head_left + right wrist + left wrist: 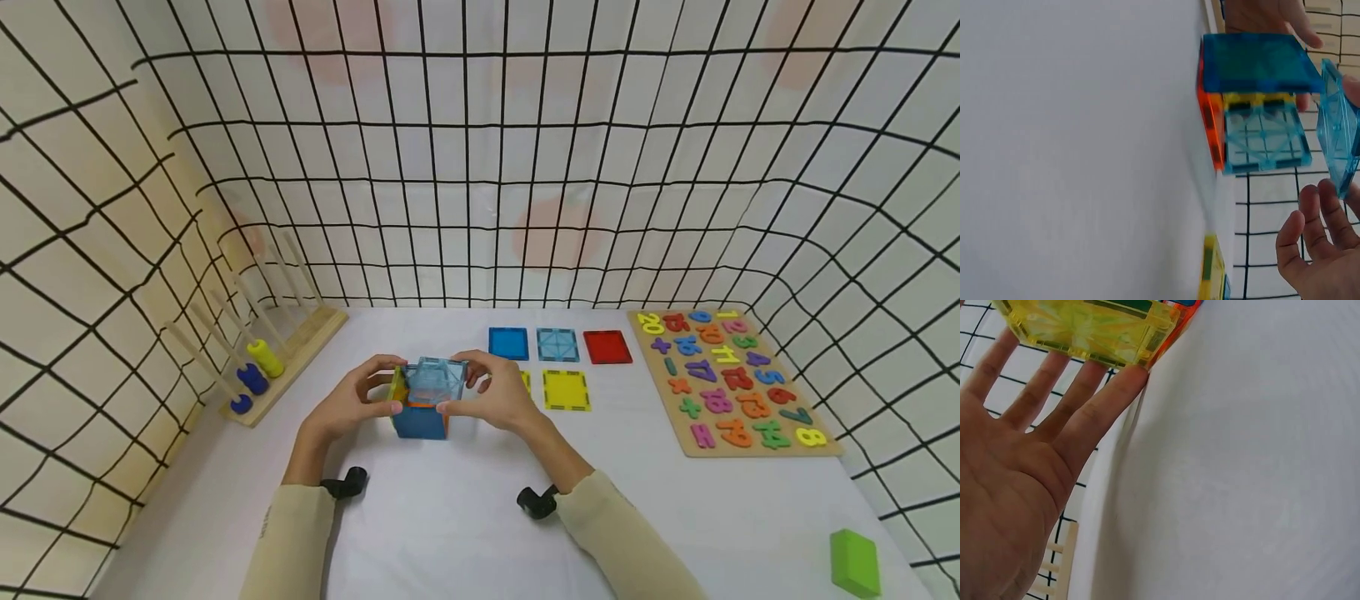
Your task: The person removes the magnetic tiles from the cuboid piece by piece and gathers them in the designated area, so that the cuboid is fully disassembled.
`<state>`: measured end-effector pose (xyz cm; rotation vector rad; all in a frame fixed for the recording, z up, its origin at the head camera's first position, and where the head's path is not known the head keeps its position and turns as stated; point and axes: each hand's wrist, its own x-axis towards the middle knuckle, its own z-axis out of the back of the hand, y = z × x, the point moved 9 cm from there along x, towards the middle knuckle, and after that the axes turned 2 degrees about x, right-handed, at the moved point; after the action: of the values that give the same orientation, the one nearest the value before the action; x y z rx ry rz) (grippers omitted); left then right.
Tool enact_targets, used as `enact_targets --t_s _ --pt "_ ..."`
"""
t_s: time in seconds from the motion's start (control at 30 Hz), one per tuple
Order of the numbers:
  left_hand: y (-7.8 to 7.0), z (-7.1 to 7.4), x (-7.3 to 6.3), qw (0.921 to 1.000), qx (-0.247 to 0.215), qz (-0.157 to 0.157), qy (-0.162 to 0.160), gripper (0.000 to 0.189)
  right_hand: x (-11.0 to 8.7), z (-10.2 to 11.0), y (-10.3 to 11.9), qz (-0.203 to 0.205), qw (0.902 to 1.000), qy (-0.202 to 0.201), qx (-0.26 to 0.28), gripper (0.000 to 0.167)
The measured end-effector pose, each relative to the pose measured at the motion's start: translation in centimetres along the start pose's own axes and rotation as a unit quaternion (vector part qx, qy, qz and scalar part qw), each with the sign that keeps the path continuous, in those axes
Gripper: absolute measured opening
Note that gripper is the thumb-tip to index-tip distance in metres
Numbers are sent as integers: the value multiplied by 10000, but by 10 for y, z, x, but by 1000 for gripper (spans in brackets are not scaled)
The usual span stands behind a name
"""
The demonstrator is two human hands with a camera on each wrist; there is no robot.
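Note:
A small open box of magnetic tiles (422, 422) stands on the table, with a blue front, a yellow left side (1085, 328), a light-blue back (1266, 137) and an orange-red base (1211, 128). My left hand (350, 400) holds the box at its yellow side, thumb toward the front and fingers at the back edge. Over the top, my right hand (498, 392) pinches a clear light-blue tile (1338, 128) by its edges. That tile is tilted above the box; whether it touches the rim I cannot tell.
Behind the right hand lie blue (508, 343), light-blue (557, 345), red (607, 347) and yellow tiles (566, 390). A wooden peg rack (311, 333) stands left, a number puzzle board (678, 417) right. Nearer is a green block (855, 563). Black wire mesh (480, 179) borders the table.

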<state>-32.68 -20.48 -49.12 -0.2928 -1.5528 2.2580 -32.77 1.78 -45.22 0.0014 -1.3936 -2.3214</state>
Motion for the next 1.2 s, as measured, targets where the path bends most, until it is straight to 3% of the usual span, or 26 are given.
enact_targets --t_s 0.17,0.47,0.6,0.77,0.93,1.2 --pt "-1 2 0 10000 91 7 -26 48 -8 27 -4 58 9997 -87 -241 63" --pt "-2 2 -3 9999 87 -69 -20 51 -25 75 -24 -106 9957 65 -922 63" --pt "-4 2 -3 9999 92 -118 -16 51 -31 104 -37 -160 9937 -113 -1107 63" --pt "-3 1 -3 9999 129 -111 -7 51 -40 144 -57 -456 9874 -155 -1510 70" --pt "-2 2 -3 9998 85 -151 22 52 -48 174 -78 -842 9737 -14 -2118 79" --pt "-2 1 -2 9998 50 -189 61 53 -66 201 -106 -993 9665 321 -2344 82"
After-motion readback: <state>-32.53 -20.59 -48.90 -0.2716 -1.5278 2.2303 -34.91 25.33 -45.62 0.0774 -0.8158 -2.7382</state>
